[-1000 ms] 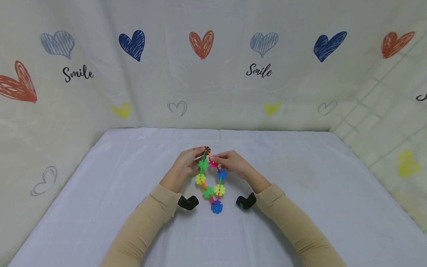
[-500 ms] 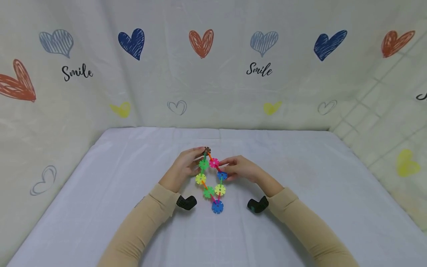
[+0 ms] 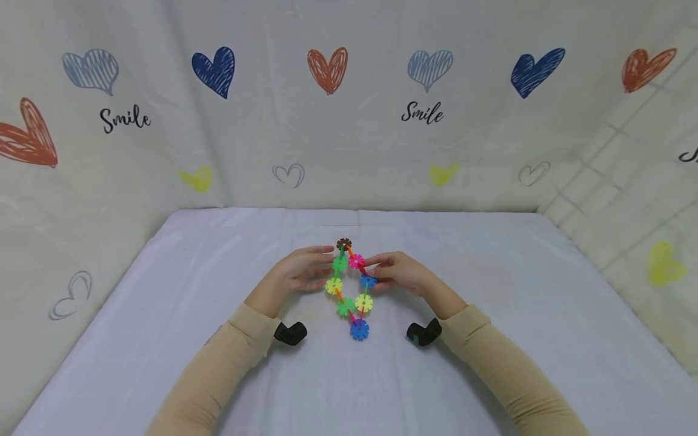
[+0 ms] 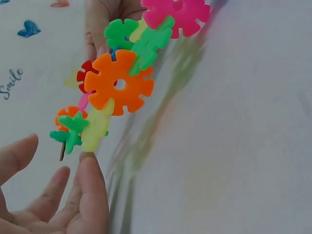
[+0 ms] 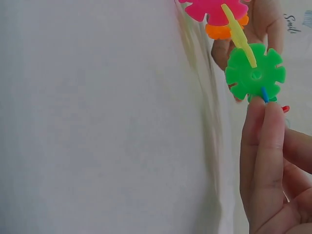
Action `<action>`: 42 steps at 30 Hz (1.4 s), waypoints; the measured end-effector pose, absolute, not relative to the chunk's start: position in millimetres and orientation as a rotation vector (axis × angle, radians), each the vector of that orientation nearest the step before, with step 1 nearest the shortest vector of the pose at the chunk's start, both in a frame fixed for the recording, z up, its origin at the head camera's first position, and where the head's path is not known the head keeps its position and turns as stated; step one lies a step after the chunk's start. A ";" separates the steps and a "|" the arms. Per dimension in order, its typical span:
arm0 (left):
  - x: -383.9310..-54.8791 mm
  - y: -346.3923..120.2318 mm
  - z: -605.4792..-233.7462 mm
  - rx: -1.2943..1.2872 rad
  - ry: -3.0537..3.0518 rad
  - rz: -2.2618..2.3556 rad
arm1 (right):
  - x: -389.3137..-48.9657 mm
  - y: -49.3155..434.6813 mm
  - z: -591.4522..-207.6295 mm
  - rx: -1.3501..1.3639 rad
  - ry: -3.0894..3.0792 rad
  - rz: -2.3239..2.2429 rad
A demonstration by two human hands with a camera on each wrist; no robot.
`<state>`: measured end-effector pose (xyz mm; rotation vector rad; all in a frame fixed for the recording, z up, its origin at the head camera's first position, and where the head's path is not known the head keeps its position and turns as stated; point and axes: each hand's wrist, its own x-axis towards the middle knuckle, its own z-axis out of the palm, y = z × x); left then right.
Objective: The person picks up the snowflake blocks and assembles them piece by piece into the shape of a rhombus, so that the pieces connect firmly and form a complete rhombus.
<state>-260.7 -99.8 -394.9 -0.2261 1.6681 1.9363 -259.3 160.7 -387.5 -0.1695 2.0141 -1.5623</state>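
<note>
A closed loop of interlocking snowflake discs (image 3: 364, 303) hangs between the two hands in the head view, with a brown disc (image 3: 343, 244) on top and a blue disc (image 3: 359, 330) lowest. My right hand (image 3: 406, 274) holds the loop's right side, around the upper blue disc (image 3: 368, 280). In the right wrist view its fingertips pinch just under a green disc (image 5: 243, 73). My left hand (image 3: 302, 268) lies along the left side with its fingers loosely spread. Seen from the left wrist, one fingertip is right at the lower end of a yellow disc (image 4: 92, 134), below an orange disc (image 4: 102, 83).
White cloth covers the table (image 3: 518, 272). Behind it hangs a pale backdrop (image 3: 360, 139) printed with hearts and "Smile". Black wrist-worn pieces (image 3: 291, 333) jut inward below each forearm.
My right hand has slid down from the pink disc to the upper blue one. My left fingers have let go of the top and moved left. The loop has shifted slightly right and up.
</note>
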 end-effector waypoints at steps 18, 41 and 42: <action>-262.1 -93.5 -394.2 -0.098 1.781 1.831 | -280.4 175.7 -390.0 0.069 2.013 -1.699; -277.8 -94.6 -397.0 -0.178 1.795 1.791 | -294.2 174.5 -395.9 0.031 2.068 -1.576; -277.9 -94.7 -397.2 -0.180 1.794 1.788 | -294.2 174.1 -395.4 0.021 2.080 -1.560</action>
